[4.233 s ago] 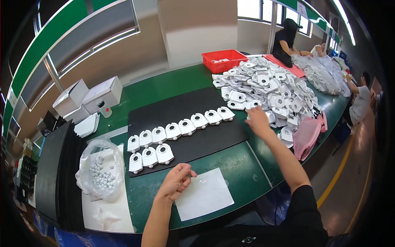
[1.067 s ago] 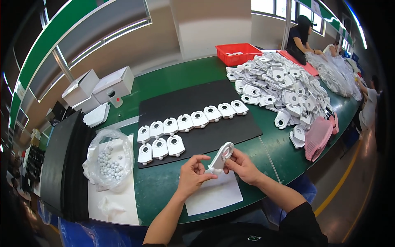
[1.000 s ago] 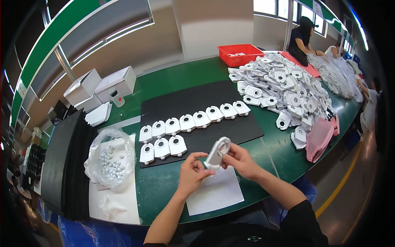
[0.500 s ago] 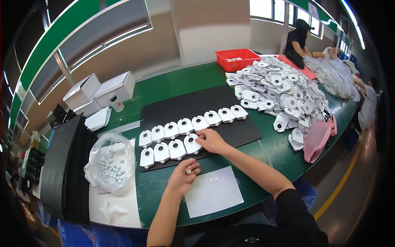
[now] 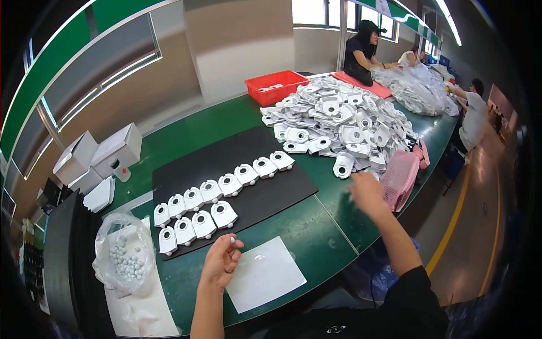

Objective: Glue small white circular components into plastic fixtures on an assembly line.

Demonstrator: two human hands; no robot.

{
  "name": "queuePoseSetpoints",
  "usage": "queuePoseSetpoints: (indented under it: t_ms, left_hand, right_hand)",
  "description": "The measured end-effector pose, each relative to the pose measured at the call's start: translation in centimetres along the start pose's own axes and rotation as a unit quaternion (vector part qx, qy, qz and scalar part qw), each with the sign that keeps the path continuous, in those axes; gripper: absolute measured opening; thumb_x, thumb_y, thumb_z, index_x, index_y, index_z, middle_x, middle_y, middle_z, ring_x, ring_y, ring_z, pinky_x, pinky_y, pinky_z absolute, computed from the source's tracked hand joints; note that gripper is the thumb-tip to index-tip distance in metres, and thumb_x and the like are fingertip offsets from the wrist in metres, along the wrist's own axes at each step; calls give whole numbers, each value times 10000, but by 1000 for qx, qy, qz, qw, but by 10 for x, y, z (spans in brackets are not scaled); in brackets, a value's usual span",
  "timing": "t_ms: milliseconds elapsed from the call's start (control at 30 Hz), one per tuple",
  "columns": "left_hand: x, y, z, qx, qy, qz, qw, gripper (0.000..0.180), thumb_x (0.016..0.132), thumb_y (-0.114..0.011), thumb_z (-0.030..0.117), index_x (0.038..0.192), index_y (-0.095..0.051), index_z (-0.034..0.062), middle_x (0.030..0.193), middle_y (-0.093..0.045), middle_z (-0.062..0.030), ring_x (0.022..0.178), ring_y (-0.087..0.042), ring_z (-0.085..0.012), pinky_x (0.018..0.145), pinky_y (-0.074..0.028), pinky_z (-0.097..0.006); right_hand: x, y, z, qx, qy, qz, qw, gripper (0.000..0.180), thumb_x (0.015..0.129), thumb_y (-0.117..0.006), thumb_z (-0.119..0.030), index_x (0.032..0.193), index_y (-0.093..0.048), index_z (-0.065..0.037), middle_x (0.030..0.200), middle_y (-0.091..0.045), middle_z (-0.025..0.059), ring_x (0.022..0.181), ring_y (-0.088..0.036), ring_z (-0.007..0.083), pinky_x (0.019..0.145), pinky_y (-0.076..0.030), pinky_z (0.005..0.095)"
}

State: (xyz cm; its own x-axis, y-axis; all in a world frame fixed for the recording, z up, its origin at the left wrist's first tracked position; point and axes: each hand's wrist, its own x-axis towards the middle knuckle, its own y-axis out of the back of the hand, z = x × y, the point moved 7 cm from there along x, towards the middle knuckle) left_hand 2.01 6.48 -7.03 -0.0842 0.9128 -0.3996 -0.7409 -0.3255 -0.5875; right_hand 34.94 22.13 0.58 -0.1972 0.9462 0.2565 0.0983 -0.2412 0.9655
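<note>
Over the near edge of the black mat (image 5: pixel 271 198), my left hand (image 5: pixel 222 259) holds a small white ball (image 5: pixel 232 240) at its fingertips, palm turned up. My right hand (image 5: pixel 368 195) reaches out beside the near edge of a heap of white plastic parts (image 5: pixel 353 135). Its fingers look stretched and slightly blurred, with nothing visible in them. Two rows of similar white parts (image 5: pixel 211 191), each with a dark round hole, lie on the mat. Small white balls show at their lower ends. The last part in the near row (image 5: pixel 224 214) lies above my left hand.
A clear bag of white balls (image 5: pixel 127 257) lies at left beside stacked black sheets (image 5: pixel 53 265). White paper (image 5: pixel 265 277) lies in front of me. A red bin (image 5: pixel 276 87) stands behind the heap, a pink mesh item (image 5: pixel 400 178) to its right. Co-workers (image 5: pixel 364 53) sit beyond.
My right hand has left the last part of the near row and moved right to the heap. My left hand still holds the ball. The view has turned right.
</note>
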Motion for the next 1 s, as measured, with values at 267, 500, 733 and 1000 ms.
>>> queuePoseSetpoints:
  t_ms: [267,500,733,1000]
  left_hand:
    - [2,-2,-1,1,-2,-15,1000,222,907,-492,261,936,-528,44,762,-534,-37,555,-423,-61,355,-239,-149]
    - [0,-4,2,-15,-16,-21,1000,224,897,-513,240,983,-534,34,760,-530,-16,553,-414,-47,357,-235,-142]
    - [-2,-10,7,-37,-45,-48,997,254,867,-552,128,1111,-527,63,809,-532,-23,564,-413,-46,366,-239,-141]
    - [-3,-8,10,-19,-69,-58,996,178,839,-565,71,1004,-499,54,910,-536,-42,570,-384,-42,373,-232,-138]
  right_hand:
    - [-37,-14,23,-63,-32,78,994,225,728,-654,-207,804,-600,-2,874,-562,108,937,-494,267,695,-471,341]
    - [-46,-9,-26,136,96,139,976,153,731,-645,-164,720,-597,-19,821,-570,93,876,-499,276,749,-439,352]
    - [-14,-15,-16,142,77,-113,980,449,660,-727,-217,1021,-531,-35,837,-594,166,840,-552,332,747,-437,399]
    - [-29,23,-98,226,279,-115,926,157,700,-645,-112,822,-626,-15,762,-579,153,736,-559,320,687,-459,373]
